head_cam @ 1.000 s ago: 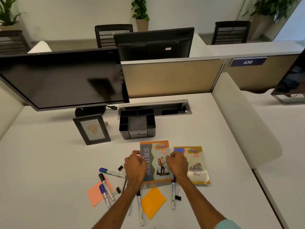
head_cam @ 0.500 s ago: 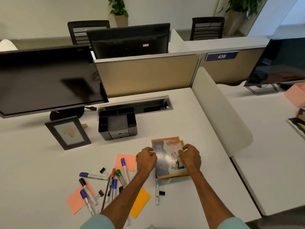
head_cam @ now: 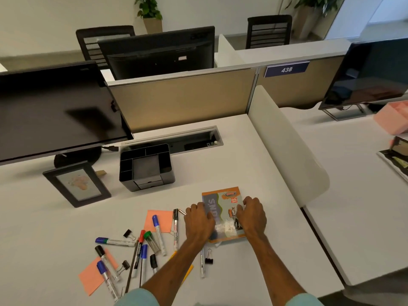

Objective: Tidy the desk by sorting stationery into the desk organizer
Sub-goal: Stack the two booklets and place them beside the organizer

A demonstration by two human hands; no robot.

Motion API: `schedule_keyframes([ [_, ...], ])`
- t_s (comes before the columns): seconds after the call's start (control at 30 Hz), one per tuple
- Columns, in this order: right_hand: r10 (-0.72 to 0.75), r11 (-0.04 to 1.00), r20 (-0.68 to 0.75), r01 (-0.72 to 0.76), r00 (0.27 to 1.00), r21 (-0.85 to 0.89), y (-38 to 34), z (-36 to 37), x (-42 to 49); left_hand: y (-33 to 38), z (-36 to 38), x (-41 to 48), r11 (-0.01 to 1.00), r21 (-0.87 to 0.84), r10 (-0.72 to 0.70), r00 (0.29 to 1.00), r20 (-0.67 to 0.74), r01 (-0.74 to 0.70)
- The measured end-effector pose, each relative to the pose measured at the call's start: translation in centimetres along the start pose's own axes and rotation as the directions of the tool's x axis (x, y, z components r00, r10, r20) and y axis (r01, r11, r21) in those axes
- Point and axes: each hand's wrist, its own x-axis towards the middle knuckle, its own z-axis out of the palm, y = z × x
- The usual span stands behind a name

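A blue plate (head_cam: 286, 69) on the partition carries the white number 438. On the surface, the cover of the booklet (head_cam: 223, 196) shows large pale letters running sideways along its left edge. "N'S" can be read there, and the rest of the word is hidden. A small red badge (head_cam: 234, 200) near the cover's top right reads "Jolly Time". An oval emblem (head_cam: 229, 193) just above it has lettering too small to read. A black pen (head_cam: 138, 250) bears the white brand "camlin". A white marker (head_cam: 176, 228) beside the booklet has red print along its barrel, too blurred to read.
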Motion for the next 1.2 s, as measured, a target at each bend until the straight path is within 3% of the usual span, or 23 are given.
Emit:
schedule_keyframes([
  [0.07,-0.009,1.000,0.009,0.009,1.000,-0.028,0.4,0.2,0.3,-0.2,0.1,0.1,1.000,-0.030,-0.007,1.000,-0.016,0.007],
  [0.33,0.078,0.979,0.120,-0.099,0.990,0.179,0.2,-0.3,1.2,-2.2,3.1,3.2,0.971,-0.209,-0.119,0.993,-0.013,0.113],
  [0.47,0.103,0.941,0.118,-0.135,0.988,0.310,-1.0,-2.5,2.1,0.3,-0.4,2.5,0.937,-0.337,-0.115,0.992,-0.044,0.094],
  [0.57,0.108,0.840,0.123,-0.157,0.986,0.520,-1.8,-3.9,3.4,1.7,-3.5,2.8,0.897,-0.439,-0.102,0.992,-0.080,0.057],
  [0.7,0.010,0.617,0.095,-0.081,0.995,0.783,-3.2,-4.6,4.3,2.3,-6.4,3.8,0.865,-0.498,-0.035,0.983,-0.183,-0.061],
  [0.9,-0.039,0.534,-0.090,0.097,0.995,0.840,-3.9,-3.7,3.1,2.6,-7.0,3.4,0.848,-0.469,0.078,0.932,-0.353,-0.249],
  [1.2,-0.023,0.550,-0.102,0.098,0.995,0.830,-1.0,0.8,1.3,0.1,-3.9,1.7,0.865,-0.425,0.108,0.926,-0.361,-0.267],
])
